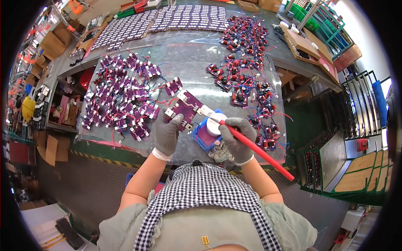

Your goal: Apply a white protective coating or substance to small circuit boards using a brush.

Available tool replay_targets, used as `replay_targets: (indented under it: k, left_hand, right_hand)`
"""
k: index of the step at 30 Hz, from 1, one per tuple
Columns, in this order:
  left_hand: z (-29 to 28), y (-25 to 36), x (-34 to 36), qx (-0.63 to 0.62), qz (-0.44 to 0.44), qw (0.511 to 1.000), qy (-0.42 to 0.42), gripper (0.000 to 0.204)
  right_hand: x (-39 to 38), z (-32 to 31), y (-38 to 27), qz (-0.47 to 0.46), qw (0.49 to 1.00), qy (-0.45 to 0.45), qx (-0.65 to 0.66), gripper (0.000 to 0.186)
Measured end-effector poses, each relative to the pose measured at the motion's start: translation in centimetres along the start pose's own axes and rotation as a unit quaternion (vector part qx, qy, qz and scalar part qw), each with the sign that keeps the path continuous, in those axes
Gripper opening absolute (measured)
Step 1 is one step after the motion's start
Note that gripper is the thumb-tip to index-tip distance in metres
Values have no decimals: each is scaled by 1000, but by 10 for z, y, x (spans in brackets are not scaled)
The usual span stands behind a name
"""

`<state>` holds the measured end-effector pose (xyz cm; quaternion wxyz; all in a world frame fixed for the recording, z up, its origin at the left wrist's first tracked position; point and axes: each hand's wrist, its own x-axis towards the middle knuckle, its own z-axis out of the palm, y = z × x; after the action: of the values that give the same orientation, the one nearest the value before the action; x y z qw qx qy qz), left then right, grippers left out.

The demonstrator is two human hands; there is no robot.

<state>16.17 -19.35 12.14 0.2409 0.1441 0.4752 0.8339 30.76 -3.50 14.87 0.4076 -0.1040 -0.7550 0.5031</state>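
My left hand [167, 133], in a grey glove, grips a purple circuit board [184, 109] by its near left edge, thumb on top. My right hand [238, 136], gloved too, is closed round the red handle of a brush [261, 151]. The brush's pale tip reaches the board's right edge; whether it touches is too small to tell. Below the brush, a white round tub [213, 128] stands at a blue tray [202, 142]. A crumpled grey cloth [220, 153] lies beside my right hand. Just past the held board is another purple board [173, 86] with wires.
Many purple boards with wires [125, 90] are heaped on the left of the metal table [188, 56]. A long row of wired boards with black and red parts [243, 67] runs down its right side. Sheets of boards [188, 19] lie at the back. A green-framed rack [335, 163] stands right.
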Motion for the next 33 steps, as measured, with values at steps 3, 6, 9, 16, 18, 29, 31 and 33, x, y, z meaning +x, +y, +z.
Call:
replay_targets:
  k: [3, 6, 9, 16, 18, 29, 31, 33]
  left_hand:
    - [9, 9, -6, -30, -26, 999, -3, 28]
    - [7, 8, -5, -34, -2, 999, 14, 33]
    - [13, 16, -6, -37, 7, 999, 16, 29]
    - [9, 5, -2, -37, 26, 998, 42, 23]
    - [7, 7, -1, -40, 18, 998, 48, 24]
    - [-148, -43, 54, 618, -150, 769, -65, 39]
    - [-167, -52, 62, 737, -176, 649, -63, 41]
    - [-186, -71, 75, 882, 56, 467, 28, 47]
  right_hand:
    - [4, 0, -3, -41, 999, -18, -30, 15]
    - [-1, -4, -1, -73, 994, -29, -72, 12]
    - [-7, -5, -4, -81, 992, -38, -91, 14]
    - [-1, 17, -19, -90, 988, -125, 6, 17]
    - [-3, 17, -12, -83, 988, -122, -43, 16]
    - [-9, -6, 17, -10, 988, -86, -130, 12]
    - [-10, -15, 32, 29, 982, -94, -162, 10]
    - [-11, -24, 51, 36, 980, -90, -171, 11]
